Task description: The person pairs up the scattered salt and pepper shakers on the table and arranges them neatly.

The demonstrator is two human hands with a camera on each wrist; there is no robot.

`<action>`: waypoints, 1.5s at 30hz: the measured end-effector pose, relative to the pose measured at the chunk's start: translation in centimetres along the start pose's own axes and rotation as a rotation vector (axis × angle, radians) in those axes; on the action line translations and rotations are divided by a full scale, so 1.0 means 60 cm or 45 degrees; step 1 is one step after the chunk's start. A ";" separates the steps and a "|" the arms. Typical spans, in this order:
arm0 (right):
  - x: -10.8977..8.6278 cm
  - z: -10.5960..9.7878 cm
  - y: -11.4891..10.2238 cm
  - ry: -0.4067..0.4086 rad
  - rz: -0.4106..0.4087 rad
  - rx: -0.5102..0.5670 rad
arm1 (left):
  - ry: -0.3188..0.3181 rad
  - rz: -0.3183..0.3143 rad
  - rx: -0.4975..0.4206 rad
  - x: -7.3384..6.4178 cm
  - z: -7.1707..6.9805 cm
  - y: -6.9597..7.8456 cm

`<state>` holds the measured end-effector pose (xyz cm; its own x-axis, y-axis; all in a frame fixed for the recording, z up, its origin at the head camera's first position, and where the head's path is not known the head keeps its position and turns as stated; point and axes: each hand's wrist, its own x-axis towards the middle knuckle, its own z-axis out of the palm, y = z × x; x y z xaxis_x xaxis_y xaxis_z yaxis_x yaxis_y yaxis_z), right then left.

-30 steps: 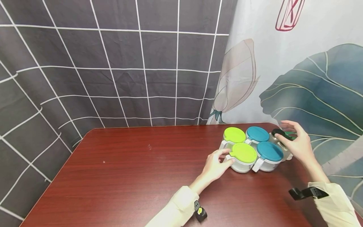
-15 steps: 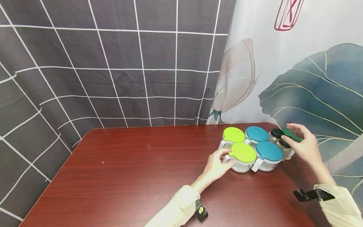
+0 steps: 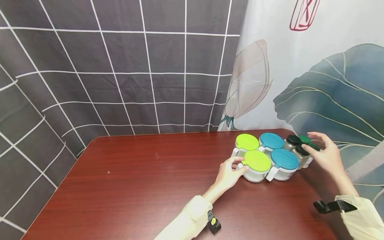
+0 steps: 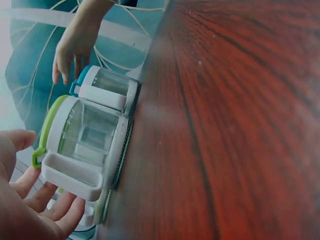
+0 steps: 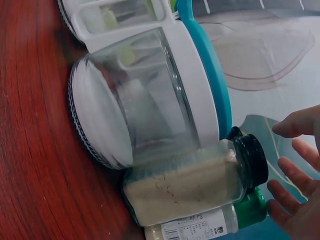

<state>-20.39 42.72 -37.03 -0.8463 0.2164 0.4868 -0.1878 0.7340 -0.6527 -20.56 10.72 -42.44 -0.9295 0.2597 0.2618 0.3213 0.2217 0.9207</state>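
Observation:
Beside the handle of the front lime-lidded seasoning jar (image 3: 256,162), my left hand (image 3: 228,173) has its fingers loosely spread. In the left wrist view its fingertips lie at the white handle (image 4: 72,175), thumb apart from the lime lid. My right hand (image 3: 327,155) hovers over the spice bottles at the right, fingers spread and relaxed. Two have black caps, including the nearer black-capped bottle (image 3: 302,150) of pale powder. Behind them stand green-capped bottles (image 3: 304,139), partly hidden. In the right wrist view one fingertip is close to a green cap (image 5: 251,207); contact is unclear.
Another lime-lidded jar (image 3: 246,143) and two blue-lidded jars (image 3: 284,160) stand tightly grouped with the front jar. The reddish-brown table (image 3: 135,180) extends left. A grey grid curtain (image 3: 126,66) and a floral curtain (image 3: 324,93) hang behind.
My right hand has drawn back to the right from the black-capped bottles, uncovering their caps and a green one. The left hand stays at the front lime-lidded jar.

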 end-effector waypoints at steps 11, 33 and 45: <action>0.003 0.000 0.025 0.068 -0.018 0.106 | 0.021 -0.012 -0.037 0.000 0.002 -0.004; -0.008 -0.014 0.046 -0.021 0.012 0.001 | -0.003 -0.013 -0.038 -0.001 -0.006 -0.004; -0.005 -0.015 0.054 -0.081 0.083 -0.035 | -0.049 -0.052 -0.012 -0.002 -0.008 -0.003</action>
<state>-20.31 45.61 -38.76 -0.8862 0.2238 0.4056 -0.1184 0.7371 -0.6653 -20.57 10.17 -42.47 -0.9341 0.2866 0.2128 0.2813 0.2238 0.9332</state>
